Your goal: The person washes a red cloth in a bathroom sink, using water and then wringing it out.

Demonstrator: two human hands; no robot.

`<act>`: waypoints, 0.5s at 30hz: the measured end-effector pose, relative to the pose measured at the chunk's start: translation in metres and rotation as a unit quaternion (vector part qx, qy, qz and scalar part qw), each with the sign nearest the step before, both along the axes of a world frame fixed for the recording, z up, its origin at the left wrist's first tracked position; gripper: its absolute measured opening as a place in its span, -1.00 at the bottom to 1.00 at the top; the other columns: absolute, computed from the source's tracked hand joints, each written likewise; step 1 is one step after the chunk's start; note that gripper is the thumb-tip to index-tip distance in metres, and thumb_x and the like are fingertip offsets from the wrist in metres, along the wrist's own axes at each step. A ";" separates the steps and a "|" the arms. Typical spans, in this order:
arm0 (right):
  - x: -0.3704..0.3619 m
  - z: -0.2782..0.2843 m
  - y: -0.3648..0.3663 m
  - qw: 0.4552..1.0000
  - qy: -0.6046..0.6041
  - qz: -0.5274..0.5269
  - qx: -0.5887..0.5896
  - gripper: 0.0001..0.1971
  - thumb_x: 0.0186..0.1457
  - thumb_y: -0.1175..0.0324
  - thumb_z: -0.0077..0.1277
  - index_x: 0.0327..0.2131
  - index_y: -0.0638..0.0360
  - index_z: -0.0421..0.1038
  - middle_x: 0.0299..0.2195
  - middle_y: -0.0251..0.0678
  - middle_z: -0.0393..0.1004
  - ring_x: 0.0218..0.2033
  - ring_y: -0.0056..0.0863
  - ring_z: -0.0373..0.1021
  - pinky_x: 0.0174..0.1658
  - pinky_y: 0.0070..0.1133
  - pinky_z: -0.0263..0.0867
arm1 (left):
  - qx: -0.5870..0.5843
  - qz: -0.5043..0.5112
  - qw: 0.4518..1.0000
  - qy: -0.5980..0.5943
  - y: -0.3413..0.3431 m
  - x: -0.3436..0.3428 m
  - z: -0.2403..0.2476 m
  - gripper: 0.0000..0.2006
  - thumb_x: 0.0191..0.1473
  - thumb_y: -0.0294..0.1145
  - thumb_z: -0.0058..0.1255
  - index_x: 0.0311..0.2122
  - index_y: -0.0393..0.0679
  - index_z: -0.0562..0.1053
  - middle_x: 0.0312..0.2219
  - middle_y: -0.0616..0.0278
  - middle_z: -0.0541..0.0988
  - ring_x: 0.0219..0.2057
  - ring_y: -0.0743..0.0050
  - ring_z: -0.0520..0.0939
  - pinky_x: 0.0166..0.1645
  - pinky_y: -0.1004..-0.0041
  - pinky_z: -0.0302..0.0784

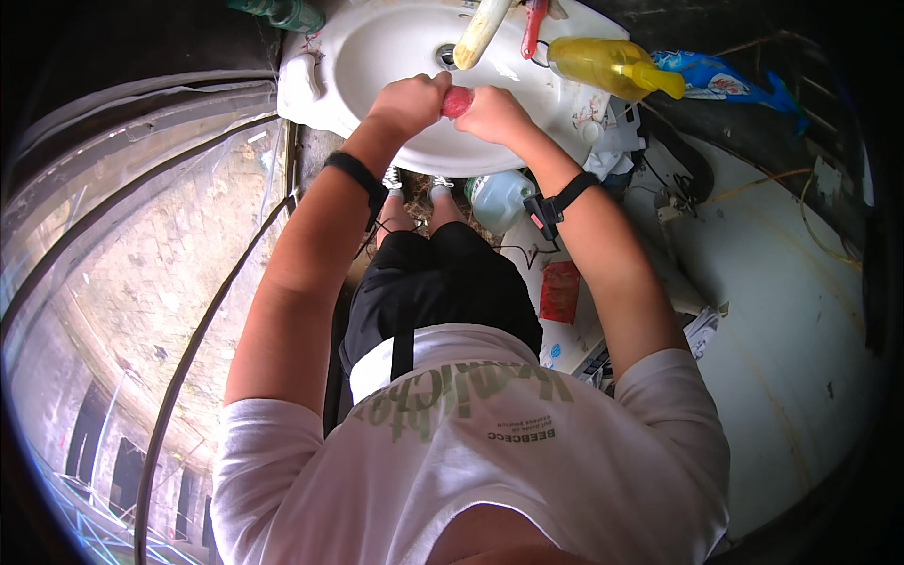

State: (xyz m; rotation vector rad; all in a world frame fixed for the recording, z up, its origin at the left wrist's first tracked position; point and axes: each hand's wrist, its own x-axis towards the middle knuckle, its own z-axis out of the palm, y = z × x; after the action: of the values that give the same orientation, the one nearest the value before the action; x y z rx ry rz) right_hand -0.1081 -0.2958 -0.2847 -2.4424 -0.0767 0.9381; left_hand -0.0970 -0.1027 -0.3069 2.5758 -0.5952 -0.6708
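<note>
Both my hands are over the front part of a white washbasin [325,118], just nearer to me than its drain [447,58]. A red, rounded, textured thing [457,102] shows between them; its kind I cannot make out. My left hand [411,102] is closed round its left side, and the fingers are curled. From the other side my right hand [493,115] closes on it too. Most of the red thing is hidden by the hands. Above them, a long cream-coloured piece [482,36] reaches over the bowl, beside a red handle-like thing [534,28].
A yellow bottle [589,66] and a blue packet [730,83] lie to the right of the basin. A white object [300,79] rests on its left rim, near a green bottle [287,13]. Below stands a clear jug [501,201]. A window [169,254] is at the left.
</note>
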 end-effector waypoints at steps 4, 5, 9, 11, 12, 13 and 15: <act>-0.001 -0.006 -0.008 0.968 0.179 -0.129 0.119 -0.75 -0.14 0.24 0.28 -0.40 0.18 0.57 -0.57 -0.26 0.59 -0.54 -0.40 0.53 -0.38 -0.43 0.43 | -0.024 -0.007 0.992 -0.123 0.002 -0.013 -0.010 -0.74 0.20 -0.22 0.09 -0.05 -0.03 0.45 -0.40 0.03 0.67 -0.34 -0.03 0.76 -0.25 0.09 0.70; -0.002 -0.009 -0.012 0.968 0.180 -0.131 0.117 -0.75 -0.14 0.24 0.28 -0.40 0.18 0.57 -0.57 -0.26 0.59 -0.54 -0.40 0.53 -0.38 -0.43 0.43 | -0.025 -0.008 0.992 -0.122 0.001 -0.015 -0.010 -0.74 0.20 -0.22 0.09 -0.05 -0.03 0.45 -0.40 0.03 0.67 -0.34 -0.03 0.76 -0.25 0.09 0.70; -0.011 -0.012 -0.016 0.950 0.208 -0.145 0.179 -0.73 -0.13 0.21 0.28 -0.41 0.19 0.55 -0.62 -0.35 0.54 -0.59 -0.51 0.47 -0.43 -0.48 0.38 | -0.018 -0.027 0.993 -0.112 0.000 -0.013 -0.009 -0.71 0.18 -0.22 0.12 -0.03 -0.02 0.43 -0.37 0.03 0.65 -0.34 -0.02 0.75 -0.25 0.10 0.71; -0.012 -0.005 -0.015 0.960 0.169 -0.144 0.173 -0.71 -0.14 0.20 0.29 -0.40 0.21 0.55 -0.61 -0.31 0.55 -0.57 -0.46 0.50 -0.40 -0.46 0.41 | -0.005 -0.043 0.996 -0.077 -0.001 -0.011 -0.008 -0.69 0.15 -0.25 0.16 -0.03 -0.03 0.42 -0.29 -0.01 0.65 -0.28 -0.04 0.75 -0.20 0.09 0.71; -0.012 0.000 -0.015 0.977 0.127 -0.111 0.130 -0.67 -0.14 0.17 0.30 -0.38 0.22 0.55 -0.56 -0.25 0.58 -0.50 -0.37 0.55 -0.35 -0.42 0.44 | -0.029 -0.028 0.995 -0.095 0.000 -0.016 -0.009 -0.62 0.10 -0.25 0.23 0.00 -0.04 0.42 -0.20 -0.04 0.62 -0.20 -0.09 0.72 -0.13 0.07 0.70; -0.012 0.006 -0.015 0.990 0.084 -0.077 0.085 -0.64 -0.14 0.15 0.32 -0.35 0.23 0.55 -0.51 -0.18 0.61 -0.44 -0.28 0.59 -0.29 -0.39 0.47 | -0.054 -0.012 0.992 -0.114 0.001 -0.020 -0.010 -0.54 0.05 -0.26 0.30 0.04 -0.05 0.41 -0.10 -0.07 0.59 -0.11 -0.13 0.70 -0.07 0.05 0.68; -0.015 0.008 -0.024 0.994 0.059 -0.067 0.062 -0.58 -0.14 0.13 0.33 -0.25 0.22 0.54 -0.44 -0.14 0.63 -0.36 -0.21 0.61 -0.23 -0.35 0.48 | -0.117 -0.013 0.986 -0.121 -0.003 -0.020 0.004 -0.49 0.00 -0.25 0.33 0.07 -0.04 0.42 -0.04 -0.04 0.55 -0.06 -0.16 0.66 -0.02 0.05 0.66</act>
State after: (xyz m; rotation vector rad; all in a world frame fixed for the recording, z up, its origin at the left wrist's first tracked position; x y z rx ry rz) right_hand -0.1236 -0.3197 -0.2764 -2.2432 0.0680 0.9863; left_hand -0.1169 -0.1057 -0.3026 2.4464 -0.7387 -0.2750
